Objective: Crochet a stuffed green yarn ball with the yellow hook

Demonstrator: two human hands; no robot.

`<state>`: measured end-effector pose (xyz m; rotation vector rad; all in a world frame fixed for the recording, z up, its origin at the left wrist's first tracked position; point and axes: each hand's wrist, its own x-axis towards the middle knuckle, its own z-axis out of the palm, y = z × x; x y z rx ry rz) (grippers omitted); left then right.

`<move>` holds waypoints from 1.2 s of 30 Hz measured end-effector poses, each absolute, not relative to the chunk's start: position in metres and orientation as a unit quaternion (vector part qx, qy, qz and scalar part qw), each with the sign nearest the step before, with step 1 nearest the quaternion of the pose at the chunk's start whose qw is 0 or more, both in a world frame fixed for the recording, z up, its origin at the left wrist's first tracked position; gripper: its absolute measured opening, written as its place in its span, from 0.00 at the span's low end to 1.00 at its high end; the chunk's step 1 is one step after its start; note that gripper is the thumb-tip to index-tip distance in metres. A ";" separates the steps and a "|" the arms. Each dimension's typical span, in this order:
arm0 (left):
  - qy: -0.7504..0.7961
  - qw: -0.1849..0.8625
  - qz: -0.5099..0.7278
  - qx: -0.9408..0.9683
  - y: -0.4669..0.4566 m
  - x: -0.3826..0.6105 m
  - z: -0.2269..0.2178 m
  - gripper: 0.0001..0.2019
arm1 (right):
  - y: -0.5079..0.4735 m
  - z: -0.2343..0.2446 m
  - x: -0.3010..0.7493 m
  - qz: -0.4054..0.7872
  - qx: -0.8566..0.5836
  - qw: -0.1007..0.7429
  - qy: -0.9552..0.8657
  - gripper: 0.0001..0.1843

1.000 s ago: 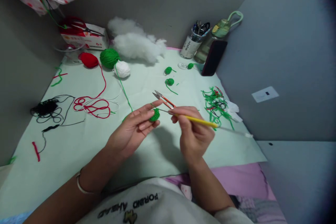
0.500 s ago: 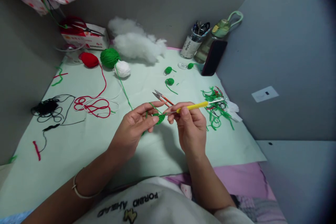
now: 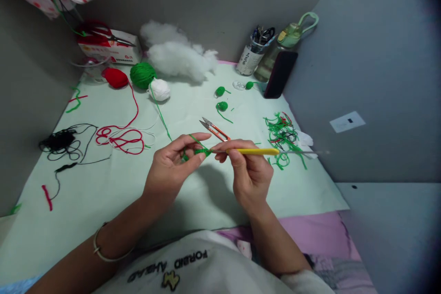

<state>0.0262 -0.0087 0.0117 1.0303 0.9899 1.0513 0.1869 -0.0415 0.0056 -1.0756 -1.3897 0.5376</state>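
Observation:
My left hand [image 3: 172, 161] is closed on a small green crochet piece [image 3: 203, 152], pinched between thumb and fingers. Green yarn [image 3: 161, 117] runs over the left forefinger and back to the green yarn ball [image 3: 143, 75]. A crochet hook [image 3: 258, 151] with a yellow handle lies in the grip of my right hand [image 3: 251, 170], thumb on the handle. Its thin metal end reaches the green piece; the exact loop there is too small to make out. Orange-handled thread snips [image 3: 215, 129] rest on the table just beyond my fingers.
Red yarn [image 3: 116, 78], a white yarn ball [image 3: 160, 90] and black yarn [image 3: 60, 140] lie to the left. White stuffing [image 3: 179, 55] sits at the back. Yarn scraps [image 3: 280, 135] are heaped at right, below a phone [image 3: 280, 75], pen cup [image 3: 252, 57] and bottle [image 3: 289, 36]. Small green crocheted balls [image 3: 220, 91] lie mid-table.
The hook has turned from slanting up at its right end to nearly level, with my right hand slightly lower. The left hand has shifted a little to the left.

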 end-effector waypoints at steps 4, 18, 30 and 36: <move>0.459 0.538 0.507 0.493 -0.013 0.031 0.015 0.14 | -0.040 -0.010 0.183 0.084 -0.430 0.579 -0.687 0.15; 0.329 0.790 0.440 0.272 0.000 0.027 0.017 0.17 | -0.038 0.005 0.181 0.315 -0.411 0.698 -0.494 0.11; 0.321 0.810 0.431 0.235 -0.002 0.033 0.015 0.17 | -0.037 -0.005 0.180 0.042 -0.440 0.564 -0.698 0.19; 0.321 0.810 0.432 0.233 0.001 0.029 0.016 0.16 | -0.032 0.003 0.183 0.272 -0.445 0.671 -0.528 0.10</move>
